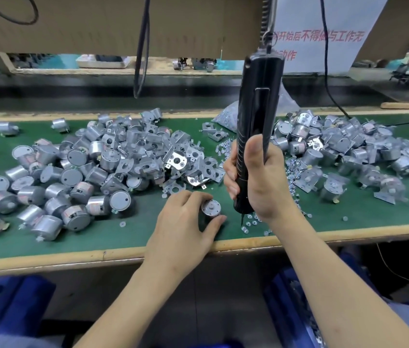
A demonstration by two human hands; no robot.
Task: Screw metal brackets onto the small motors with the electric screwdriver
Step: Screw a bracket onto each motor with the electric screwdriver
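Bare green mat (103, 234) along near edge; motor heap (73, 177) left, bracket pile (181, 159) behind, screws (291, 172) right.

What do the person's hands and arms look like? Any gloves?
No gloves. The left hand and right hand are bare, with no rings, watch or bracelet showing. The left forearm and right forearm are bare too, with no sleeves in view.

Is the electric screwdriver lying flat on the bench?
No, the right hand grips the screwdriver upright, tip pointing down at the bench.
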